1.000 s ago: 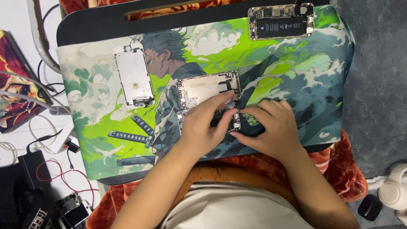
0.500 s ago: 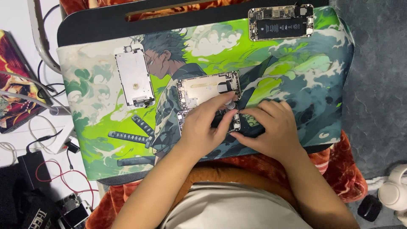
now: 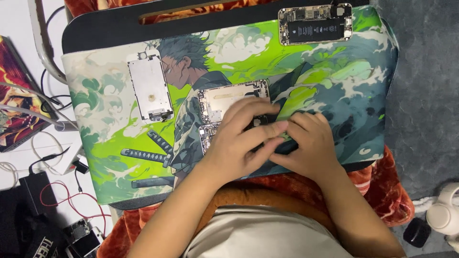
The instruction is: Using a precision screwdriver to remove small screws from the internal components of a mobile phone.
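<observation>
My lap desk [image 3: 95, 33] carries a green picture mat [image 3: 334, 81]. On it lie a screen panel [image 3: 150, 91] left, an open phone [image 3: 315, 24] far right, and a metal frame [image 3: 224, 98] near centre.

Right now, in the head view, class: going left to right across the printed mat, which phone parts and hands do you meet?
White screen panel → opened phone frame → left hand → right hand → opened phone body with black battery, at the mat's far right corner.
</observation>
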